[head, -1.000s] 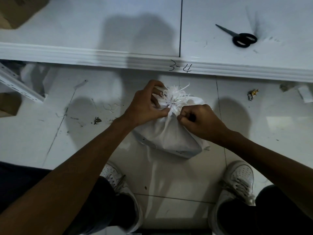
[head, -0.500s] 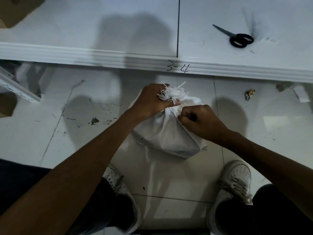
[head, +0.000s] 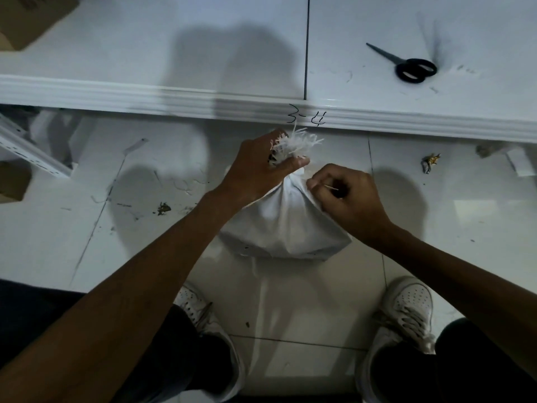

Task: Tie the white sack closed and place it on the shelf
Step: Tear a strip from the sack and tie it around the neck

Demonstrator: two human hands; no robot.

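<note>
A white sack [head: 286,225] stands on the tiled floor between my feet, bulging at the bottom and gathered at the top. My left hand [head: 258,170] is closed around its bunched neck, and a frayed white tuft [head: 296,142] sticks out above the fist. Just right of the neck, my right hand [head: 347,197] pinches a thin white string [head: 329,187] against the sack's shoulder. The white shelf [head: 174,94] runs across the view beyond the sack, its front lip marked "3-4".
Black scissors [head: 409,68] lie on the shelf at the right. A cardboard box [head: 26,18] sits on its far left corner. A perforated metal rail [head: 26,149] and another box [head: 11,181] are at the left. Scraps and a small gold wrapper [head: 431,162] litter the floor.
My left hand has shifted up onto the sack's neck and closed around it, drawing the top taller and narrower. My right hand has moved slightly outward with the string.
</note>
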